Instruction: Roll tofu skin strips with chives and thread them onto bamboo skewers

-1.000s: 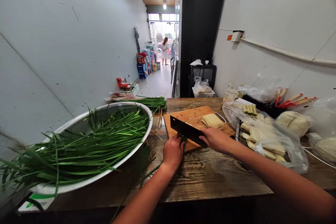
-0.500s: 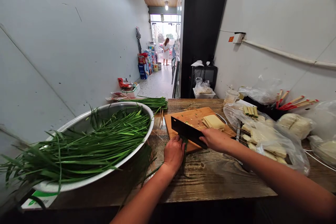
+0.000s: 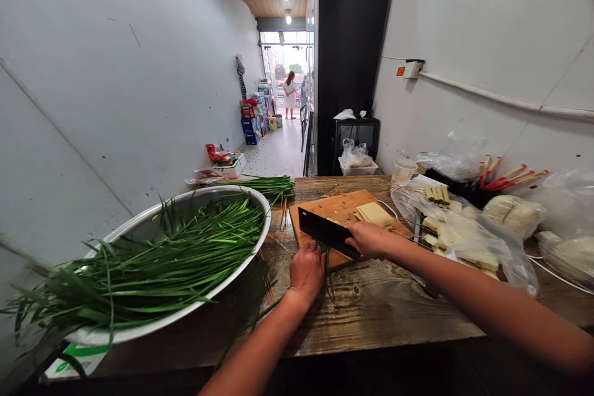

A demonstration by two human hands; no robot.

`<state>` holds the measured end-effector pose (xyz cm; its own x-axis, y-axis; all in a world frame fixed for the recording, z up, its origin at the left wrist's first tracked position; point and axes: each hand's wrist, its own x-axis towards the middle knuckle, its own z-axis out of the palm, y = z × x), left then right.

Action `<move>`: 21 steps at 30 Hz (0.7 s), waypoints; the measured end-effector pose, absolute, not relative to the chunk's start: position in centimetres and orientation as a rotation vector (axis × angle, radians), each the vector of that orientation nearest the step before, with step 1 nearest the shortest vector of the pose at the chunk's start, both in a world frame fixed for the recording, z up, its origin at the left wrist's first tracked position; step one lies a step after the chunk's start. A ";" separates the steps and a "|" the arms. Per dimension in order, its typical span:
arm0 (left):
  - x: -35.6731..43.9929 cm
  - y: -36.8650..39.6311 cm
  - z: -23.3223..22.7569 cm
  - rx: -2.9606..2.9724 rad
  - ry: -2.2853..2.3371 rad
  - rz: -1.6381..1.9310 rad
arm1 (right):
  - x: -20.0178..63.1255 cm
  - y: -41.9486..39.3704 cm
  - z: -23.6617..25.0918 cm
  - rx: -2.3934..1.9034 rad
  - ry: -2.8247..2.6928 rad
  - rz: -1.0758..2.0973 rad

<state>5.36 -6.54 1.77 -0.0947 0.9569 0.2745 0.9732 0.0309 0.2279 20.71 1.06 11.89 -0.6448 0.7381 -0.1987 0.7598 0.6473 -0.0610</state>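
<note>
Gripping knife point(image 3: 323, 229) in closed right fingers point(image 3: 355, 240); holding greens point(image 3: 327, 260) at near edge of board point(image 3: 321, 207) under curled left fingers point(image 3: 312, 249). Apparently mid-cut, with plenty left whole in bowl point(image 3: 266, 223) and several rolls point(image 3: 437, 195) already skewered.

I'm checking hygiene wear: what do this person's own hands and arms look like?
The left hand and right hand are ungloved. The left forearm and right forearm are bare as far as the picture shows, with no sleeve, watch or bracelet visible. Whether rings are worn is unclear.
</note>
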 end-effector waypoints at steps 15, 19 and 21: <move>6.3 -7.5 3.5 -2.048 -2.361 -0.499 | 24.6 -1.4 11.5 1.422 2.608 -0.472; 6.8 -7.3 3.6 -2.014 -2.371 -0.495 | 25.0 -2.3 11.4 1.351 2.683 -0.221; 6.9 -7.0 3.7 -1.996 -2.434 -0.457 | 25.6 -2.9 11.5 1.333 2.728 -0.123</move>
